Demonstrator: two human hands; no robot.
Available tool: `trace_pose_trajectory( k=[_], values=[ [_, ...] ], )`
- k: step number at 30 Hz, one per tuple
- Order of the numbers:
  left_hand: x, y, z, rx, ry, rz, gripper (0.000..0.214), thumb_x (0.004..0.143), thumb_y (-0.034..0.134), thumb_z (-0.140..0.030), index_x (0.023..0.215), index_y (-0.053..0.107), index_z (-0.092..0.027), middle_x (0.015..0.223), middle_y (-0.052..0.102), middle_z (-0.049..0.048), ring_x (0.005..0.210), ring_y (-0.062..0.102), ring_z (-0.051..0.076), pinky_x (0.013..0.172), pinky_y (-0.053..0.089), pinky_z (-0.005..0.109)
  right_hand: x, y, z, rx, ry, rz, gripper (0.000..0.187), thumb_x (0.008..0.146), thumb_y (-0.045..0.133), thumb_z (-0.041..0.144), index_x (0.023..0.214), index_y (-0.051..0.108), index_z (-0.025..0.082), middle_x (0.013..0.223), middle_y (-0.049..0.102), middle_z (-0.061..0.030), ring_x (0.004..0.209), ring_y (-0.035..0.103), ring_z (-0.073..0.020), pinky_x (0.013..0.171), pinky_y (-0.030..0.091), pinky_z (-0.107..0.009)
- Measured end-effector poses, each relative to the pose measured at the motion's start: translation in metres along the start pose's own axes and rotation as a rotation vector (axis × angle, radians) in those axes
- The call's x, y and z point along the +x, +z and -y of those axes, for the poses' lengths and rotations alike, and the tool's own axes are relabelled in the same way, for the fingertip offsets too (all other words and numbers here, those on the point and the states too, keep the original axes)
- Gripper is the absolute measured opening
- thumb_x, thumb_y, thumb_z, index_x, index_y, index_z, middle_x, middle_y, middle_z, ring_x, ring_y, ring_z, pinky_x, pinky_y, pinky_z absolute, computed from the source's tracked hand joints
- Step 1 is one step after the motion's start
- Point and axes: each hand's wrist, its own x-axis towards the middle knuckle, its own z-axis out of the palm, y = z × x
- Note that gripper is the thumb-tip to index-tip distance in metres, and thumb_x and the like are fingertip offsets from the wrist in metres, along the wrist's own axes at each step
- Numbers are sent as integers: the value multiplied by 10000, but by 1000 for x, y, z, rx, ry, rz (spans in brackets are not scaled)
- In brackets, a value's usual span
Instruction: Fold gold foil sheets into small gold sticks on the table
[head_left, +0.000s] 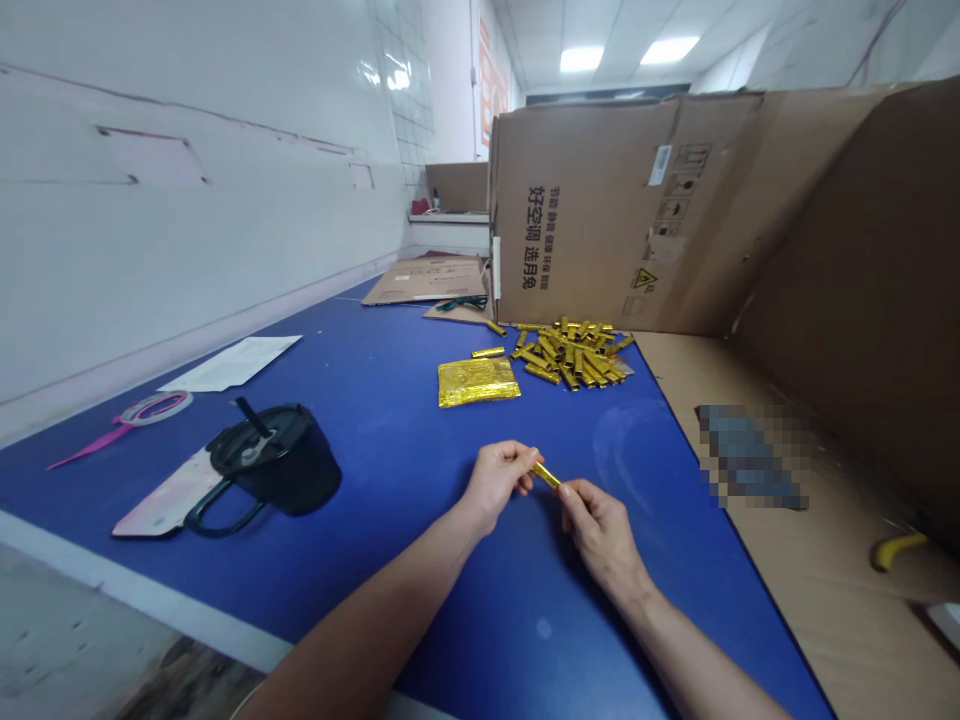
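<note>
Between my two hands, a thin gold foil tube [547, 475] is held at a slant above the blue table. The fingers of my left hand [499, 478] pinch its upper left end. At the lower right end, my right hand [596, 525] grips it between thumb and fingers. Beyond the hands lies a flat gold foil packet [478, 382], with a single gold tube [488, 352] just behind it. To the packet's right is a loose pile of similar gold tubes [574, 355].
A black lidded mug [289, 465] stands at the left, near a roll of tape [156, 408] and a white paper sheet [232, 364]. A large cardboard box [592, 220] rises behind the pile. Flat cardboard [682, 370] covers the right side, with a yellow curved object [896, 550] on it.
</note>
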Motion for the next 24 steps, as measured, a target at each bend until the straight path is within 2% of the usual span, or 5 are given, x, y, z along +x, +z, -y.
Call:
trace_pose_trajectory(
  k=[6, 10, 15, 19, 24],
  values=[
    [1, 0, -4, 82, -16, -14, 135, 647, 564, -252, 677, 559, -120, 491, 501, -22, 397, 415, 52, 401, 313, 171, 3, -3, 0, 26, -44, -111, 304, 748, 464, 382, 847, 621, 141, 701, 577, -43, 587, 485, -141, 509, 374, -233],
    [3, -1, -2, 14, 55, -46, 126, 609, 573, -182, 718, 548, -126, 530, 508, -24, 454, 459, 64, 452, 351, 181, 5, -3, 0, 87, 56, -39, 354, 754, 447, 417, 901, 601, 134, 560, 522, 2, 422, 408, -98, 383, 307, -210],
    [-1, 5, 0, -144, 47, -17, 264, 595, 625, -219, 824, 524, -137, 588, 517, -25, 486, 478, 67, 494, 377, 196, 5, -2, -3, 92, 113, 23, 317, 749, 451, 437, 715, 566, 144, 445, 453, 43, 356, 348, -75, 347, 263, -194],
    [-7, 14, 5, -135, -52, 104, 222, 560, 664, -239, 679, 520, -119, 544, 516, -16, 456, 456, 61, 473, 358, 195, 4, -2, -3, 88, 85, 39, 311, 760, 436, 431, 660, 542, 156, 459, 454, 41, 365, 348, -72, 355, 269, -188],
    [-10, 15, 6, -149, -87, 111, 237, 538, 684, -240, 619, 490, -131, 505, 506, -23, 433, 446, 64, 447, 328, 194, 3, -3, 3, 64, 93, 94, 313, 764, 431, 432, 645, 536, 161, 467, 448, 44, 392, 357, -73, 371, 282, -182]
  ],
)
